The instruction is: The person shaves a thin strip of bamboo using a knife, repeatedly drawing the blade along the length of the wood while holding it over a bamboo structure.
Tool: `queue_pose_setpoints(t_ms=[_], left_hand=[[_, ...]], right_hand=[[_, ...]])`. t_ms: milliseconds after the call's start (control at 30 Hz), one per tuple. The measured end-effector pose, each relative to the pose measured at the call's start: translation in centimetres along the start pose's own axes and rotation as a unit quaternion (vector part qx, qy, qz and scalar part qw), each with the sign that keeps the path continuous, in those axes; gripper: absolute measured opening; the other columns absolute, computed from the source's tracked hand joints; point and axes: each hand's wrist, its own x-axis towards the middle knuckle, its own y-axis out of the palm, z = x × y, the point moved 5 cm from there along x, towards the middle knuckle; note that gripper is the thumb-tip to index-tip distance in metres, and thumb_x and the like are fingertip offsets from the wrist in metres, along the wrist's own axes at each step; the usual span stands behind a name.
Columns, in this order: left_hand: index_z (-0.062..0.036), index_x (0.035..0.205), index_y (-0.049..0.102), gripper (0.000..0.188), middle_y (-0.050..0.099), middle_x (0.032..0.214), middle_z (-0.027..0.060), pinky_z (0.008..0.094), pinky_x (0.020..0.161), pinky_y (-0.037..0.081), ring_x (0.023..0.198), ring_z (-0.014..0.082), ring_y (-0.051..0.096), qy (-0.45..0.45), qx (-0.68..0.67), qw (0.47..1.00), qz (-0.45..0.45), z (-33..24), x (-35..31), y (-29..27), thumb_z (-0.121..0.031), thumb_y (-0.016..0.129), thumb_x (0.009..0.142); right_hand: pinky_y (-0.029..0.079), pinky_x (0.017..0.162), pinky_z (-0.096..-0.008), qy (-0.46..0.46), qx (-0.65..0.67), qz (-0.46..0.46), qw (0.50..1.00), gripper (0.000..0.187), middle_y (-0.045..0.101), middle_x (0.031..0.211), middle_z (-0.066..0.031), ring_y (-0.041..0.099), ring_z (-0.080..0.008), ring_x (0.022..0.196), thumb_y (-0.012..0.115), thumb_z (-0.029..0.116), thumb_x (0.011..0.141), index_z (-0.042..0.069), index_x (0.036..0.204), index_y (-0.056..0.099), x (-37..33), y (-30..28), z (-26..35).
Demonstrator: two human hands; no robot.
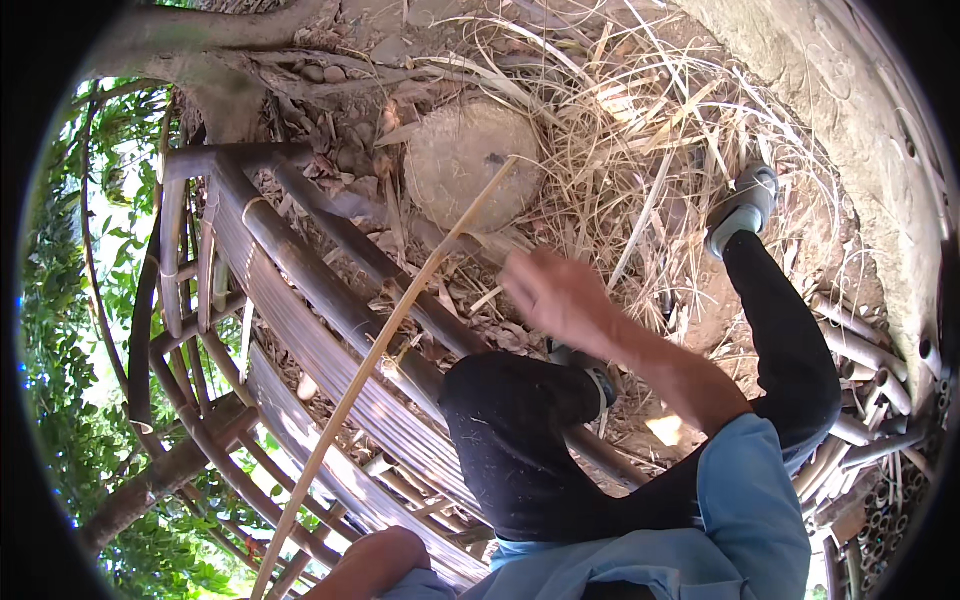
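A long, thin bamboo strip (375,350) slants from the round, flat-topped stump (470,165) down to the lower edge at the left. Just right of the strip's upper part is my right hand (555,295), fingers curled closed and smeared by motion. A pale, thin piece (490,245) shows between its fingertips and the strip; I cannot make out what it is. My left forearm (375,565) enters at the bottom, bent, and its hand lies outside the picture.
A bamboo bench (345,340) with a slatted seat stands under and left of my bent leg. Pale shavings (620,150) cover the ground around the stump. Cut bamboo tubes (865,375) are piled at the right, below an earthen wall (850,150). A thick root (215,50) lies upper left.
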Motion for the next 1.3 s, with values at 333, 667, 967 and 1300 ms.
queue_pose_setpoints(t_ms=[333, 667, 967, 1300], left_hand=[[-0.0135, 0.089, 0.054, 0.023, 0.048, 0.075, -0.0056, 0.0205, 0.056, 0.041, 0.064, 0.0062, 0.049, 0.021, 0.092, 0.995, -0.009, 1.7, -1.4, 0.5, -0.029, 0.049, 0.105], [-0.0136, 0.089, 0.053, 0.028, 0.046, 0.075, -0.0043, 0.0208, 0.052, 0.039, 0.06, 0.0073, 0.046, 0.029, 0.082, 0.996, -0.016, 3.0, -1.5, 1.2, -0.032, 0.043, 0.107], [-0.0136, 0.089, 0.051, 0.033, 0.045, 0.074, -0.0031, 0.0211, 0.048, 0.038, 0.057, 0.0082, 0.043, 0.039, 0.092, 0.995, -0.022, 3.5, -1.3, 1.3, -0.035, 0.037, 0.11], [-0.0119, 0.086, 0.046, 0.029, 0.042, 0.074, 0.0, 0.0244, 0.047, 0.037, 0.057, 0.0113, 0.04, 0.165, 0.391, 0.902, -0.082, -0.3, 1.4, -1.7, -0.031, 0.038, 0.107]], right_hand=[[0.052, 0.041, -0.0329, -0.057, -0.029, -0.011, 0.998, 0.013, 0.06, 0.077, -0.0087, 0.062, -0.0196, 0.055, 0.07, 0.015, 0.093, 0.008, 0.098, 0.059, -1.6, -1.3, 5.5], [0.054, 0.048, -0.035, 0.032, -0.02, 0.056, 0.998, 0.011, 0.061, 0.081, -0.0109, 0.062, -0.022, 0.057, 0.058, 0.014, 0.099, 0.008, 0.107, 0.054, -0.4, 0.8, -1.9], [0.056, 0.053, -0.0424, 0.116, -0.068, -0.032, 0.99, 0.025, 0.064, 0.08, -0.0158, 0.068, -0.0354, 0.067, 0.063, 0.017, 0.096, 0.012, 0.12, 0.057, 0.4, 2.9, -14.4], [0.049, 0.059, -0.0525, 0.214, -0.027, -0.019, 0.976, 0.029, 0.064, 0.072, -0.0212, 0.066, -0.0445, 0.071, 0.065, 0.023, 0.097, 0.005, 0.115, 0.052, -0.8, -0.3, -11.0]])
